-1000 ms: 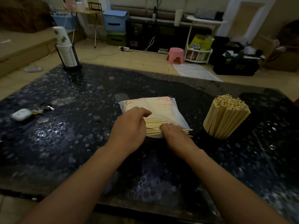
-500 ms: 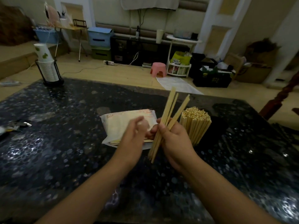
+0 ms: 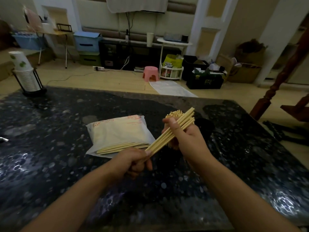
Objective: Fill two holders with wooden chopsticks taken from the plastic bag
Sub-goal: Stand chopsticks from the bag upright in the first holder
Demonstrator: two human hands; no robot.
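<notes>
Bundle of chopsticks [image 3: 173, 131] now tilted: half a second ago it stood near upright in the right hand, a second ago both hands were at the mouth of the bag. Now its long axis runs from near-left to far-right, far ends raised over the holder [image 3: 180, 114], near ends low.

Right hand [image 3: 187, 139]: fingers wrapped around the bundle near its middle. Left hand [image 3: 133, 162]: fingers curled at the near ends, apparently squaring them.

Bundle is off the desk [image 3: 50, 148], between the bag [image 3: 117, 131] and the holder. Judgement: a handful is out and being evened up for loading.

Holder on the right is already packed with sticks; a dark shape just right of it may be the second holder, cannot tell. More sticks [image 3: 120, 147] poke out of the bag's near edge.
</notes>
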